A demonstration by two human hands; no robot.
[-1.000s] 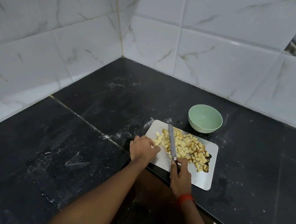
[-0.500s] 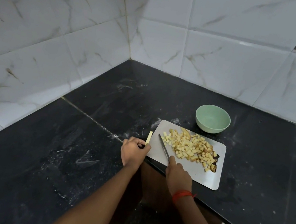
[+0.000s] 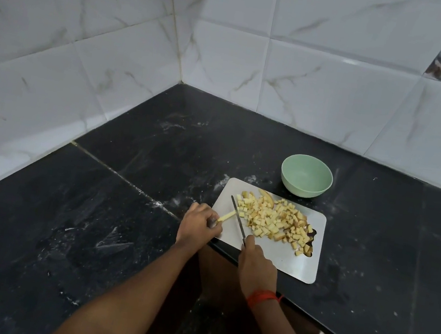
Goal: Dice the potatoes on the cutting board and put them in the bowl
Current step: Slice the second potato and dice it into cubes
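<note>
A white cutting board point(image 3: 289, 263) lies at the counter's front edge with a heap of diced potato point(image 3: 271, 218) on it. My left hand point(image 3: 198, 223) holds a pale potato strip point(image 3: 227, 216) flat on the board's left side. My right hand point(image 3: 256, 266) grips a knife point(image 3: 237, 216), whose blade meets the far end of the strip beside the heap. A pale green bowl point(image 3: 306, 175) stands just beyond the board; nothing shows inside it.
The black stone counter point(image 3: 121, 209) runs into a corner of white marble-look wall tiles point(image 3: 230, 54). White smears mark the counter left of the board. The counter's front edge passes under the board's near corner.
My left hand has brought the potato strip from the board's left edge onto the board and laid it down. The knife has shifted over to the strip's end.
</note>
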